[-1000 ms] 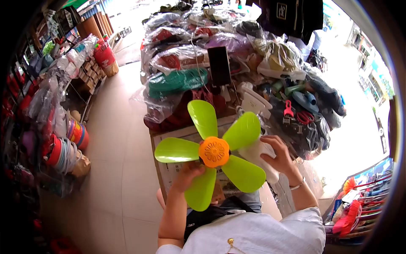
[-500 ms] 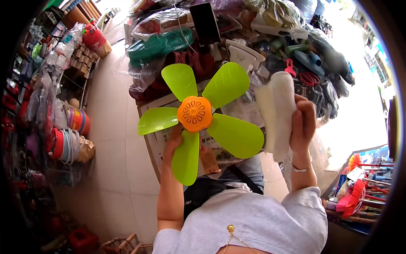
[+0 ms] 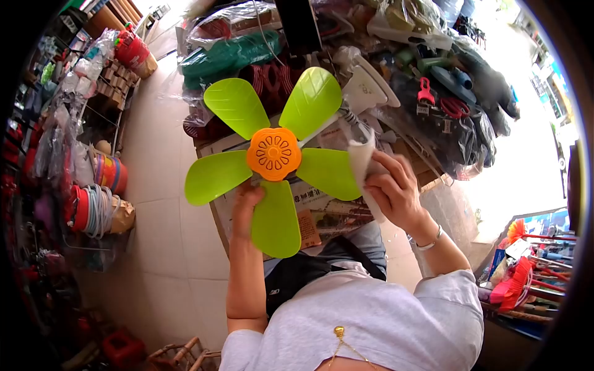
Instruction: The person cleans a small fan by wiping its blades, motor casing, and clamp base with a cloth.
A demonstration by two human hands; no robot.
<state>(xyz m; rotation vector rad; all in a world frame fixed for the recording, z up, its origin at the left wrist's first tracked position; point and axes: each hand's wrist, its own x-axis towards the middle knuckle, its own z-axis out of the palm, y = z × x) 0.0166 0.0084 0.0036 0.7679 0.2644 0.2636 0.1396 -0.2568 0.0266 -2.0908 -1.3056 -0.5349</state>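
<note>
A fan with green blades and an orange hub [image 3: 273,154] faces me above the newspaper-covered surface. Behind its lower blades, my left hand [image 3: 249,199] is closed on the fan; most of its fingers are hidden. A white cloth [image 3: 364,162] hangs folded over the tip of the right-hand blade [image 3: 328,173]. My right hand [image 3: 395,188], with a bracelet at the wrist, is closed on this cloth at the blade's outer end. Printed newspaper [image 3: 334,207] and a small brown card [image 3: 308,229] lie beneath.
Behind the fan are a dark phone [image 3: 298,28], a green plastic-wrapped bundle [image 3: 232,59], a white plastic piece [image 3: 368,86] and red-handled scissors [image 3: 455,108]. Crowded shelves with coiled cable [image 3: 99,210] line the left. Red-bristled brushes [image 3: 516,284] stand at the right.
The fan has shifted left and slightly up, its blades turned a little. My right hand has moved left and down, bringing the cloth from beside the fan onto the right blade's tip.
</note>
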